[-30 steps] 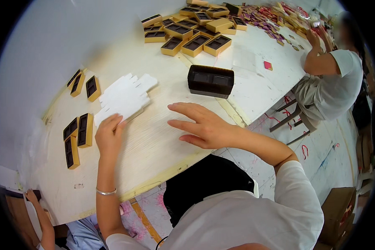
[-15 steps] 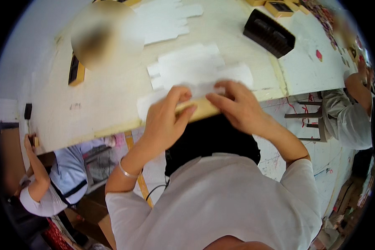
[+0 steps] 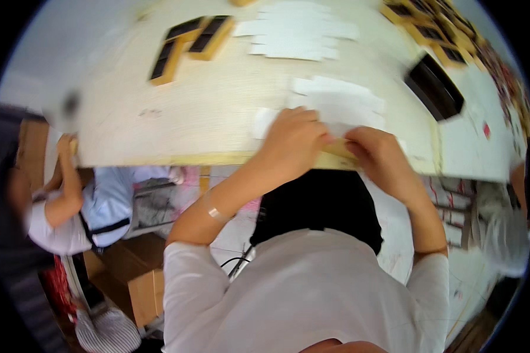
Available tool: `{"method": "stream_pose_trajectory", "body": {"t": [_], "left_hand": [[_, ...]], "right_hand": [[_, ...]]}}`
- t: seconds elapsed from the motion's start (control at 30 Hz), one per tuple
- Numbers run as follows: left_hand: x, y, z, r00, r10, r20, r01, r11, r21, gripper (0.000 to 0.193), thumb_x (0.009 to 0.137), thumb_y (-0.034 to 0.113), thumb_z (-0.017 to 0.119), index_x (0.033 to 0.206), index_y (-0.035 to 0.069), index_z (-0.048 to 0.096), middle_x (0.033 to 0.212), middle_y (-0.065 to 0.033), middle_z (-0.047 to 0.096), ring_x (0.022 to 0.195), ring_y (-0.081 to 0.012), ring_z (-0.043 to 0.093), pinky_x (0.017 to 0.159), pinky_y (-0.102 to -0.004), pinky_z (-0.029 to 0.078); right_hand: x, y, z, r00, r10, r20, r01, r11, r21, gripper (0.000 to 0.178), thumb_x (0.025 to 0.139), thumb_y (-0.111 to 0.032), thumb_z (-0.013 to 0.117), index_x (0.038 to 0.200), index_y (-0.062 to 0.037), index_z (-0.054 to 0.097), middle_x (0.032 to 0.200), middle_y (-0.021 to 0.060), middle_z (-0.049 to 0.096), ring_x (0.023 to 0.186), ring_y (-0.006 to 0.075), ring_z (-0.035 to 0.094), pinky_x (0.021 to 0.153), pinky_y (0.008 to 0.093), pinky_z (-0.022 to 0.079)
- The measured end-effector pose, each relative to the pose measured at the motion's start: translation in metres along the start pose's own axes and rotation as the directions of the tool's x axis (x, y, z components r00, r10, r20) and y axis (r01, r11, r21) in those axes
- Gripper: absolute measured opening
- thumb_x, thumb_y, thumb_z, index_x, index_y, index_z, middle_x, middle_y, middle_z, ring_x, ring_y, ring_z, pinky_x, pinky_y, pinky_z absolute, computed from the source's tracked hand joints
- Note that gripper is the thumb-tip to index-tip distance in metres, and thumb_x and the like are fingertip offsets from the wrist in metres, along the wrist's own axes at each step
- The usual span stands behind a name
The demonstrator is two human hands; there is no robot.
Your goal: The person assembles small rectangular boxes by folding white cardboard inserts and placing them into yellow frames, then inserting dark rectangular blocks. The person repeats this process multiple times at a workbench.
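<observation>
A white die-cut cardboard blank (image 3: pixel 338 100) with tabbed edges lies at the near edge of the table. Its near side is turned up and shows a yellow face (image 3: pixel 339 148) between my hands. My left hand (image 3: pixel 297 141) is closed at that near edge, its back turned up, with the fingertips pressed to the card. Curled fingers and thumb of my right hand (image 3: pixel 383 154) grip the same edge a little to the right. Both fingertips are partly hidden and slightly blurred.
Another white blank (image 3: pixel 294 35) lies farther back. At the back left are several yellow boxes with dark inserts (image 3: pixel 209 38); more are piled at the back right (image 3: pixel 433 32). A dark brown box (image 3: pixel 434 88) stands right of my blank. A co-worker's arm (image 3: pixel 68 170) is at the left.
The view has swung, so the table's contents sit differently in it. My left hand has turned over with its fingers closer together, and my two hands are nearer each other on the card's edge.
</observation>
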State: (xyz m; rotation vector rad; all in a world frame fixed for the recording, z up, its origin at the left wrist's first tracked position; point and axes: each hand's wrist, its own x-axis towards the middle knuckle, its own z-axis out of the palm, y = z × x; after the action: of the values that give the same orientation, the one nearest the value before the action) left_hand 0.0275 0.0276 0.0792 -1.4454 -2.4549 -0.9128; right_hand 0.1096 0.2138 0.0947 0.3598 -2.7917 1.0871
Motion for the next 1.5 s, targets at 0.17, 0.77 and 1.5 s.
{"method": "stream_pose_trajectory", "body": {"t": [0.17,0.77,1.5], "left_hand": [[-0.003,0.018,-0.012,0.991,-0.025,-0.135,0.053,0.977,0.208,0.025,0.082,0.029,0.065,0.089,0.006,0.064,0.076,-0.0111,0.055,0.074,-0.0306,0.054,0.072,-0.0409,0.040],[0.023,-0.020,-0.013,0.961,-0.015,0.277,0.110,0.938,-0.329,0.046,0.075,0.002,0.057,0.119,0.004,0.044,0.081,-0.0212,0.061,0.077,-0.0394,0.060,0.065,-0.0458,0.044],[0.028,-0.012,-0.028,0.981,-0.103,0.163,0.133,0.973,-0.189,0.047,0.075,-0.002,0.058,0.120,0.012,0.056,0.116,-0.0128,0.058,0.072,-0.0348,0.060,0.066,-0.0398,0.050]], "right_hand": [[0.000,-0.002,-0.006,0.979,0.202,0.020,-0.202,0.965,0.167,0.005,0.083,0.000,0.062,0.087,0.0031,0.060,0.065,0.0098,0.054,0.058,0.0141,0.047,0.055,0.0294,0.042],[-0.049,0.010,-0.014,0.906,-0.399,0.139,0.422,0.847,-0.323,0.031,0.065,-0.008,0.073,0.093,0.0007,0.063,0.095,0.0140,0.062,0.088,0.0345,0.057,0.085,0.0504,0.041],[0.052,-0.010,0.005,0.843,-0.448,0.298,0.518,0.826,-0.224,0.016,0.070,-0.002,0.063,0.086,-0.0020,0.067,0.103,0.0097,0.066,0.106,0.0279,0.054,0.088,0.0399,0.043]]}}
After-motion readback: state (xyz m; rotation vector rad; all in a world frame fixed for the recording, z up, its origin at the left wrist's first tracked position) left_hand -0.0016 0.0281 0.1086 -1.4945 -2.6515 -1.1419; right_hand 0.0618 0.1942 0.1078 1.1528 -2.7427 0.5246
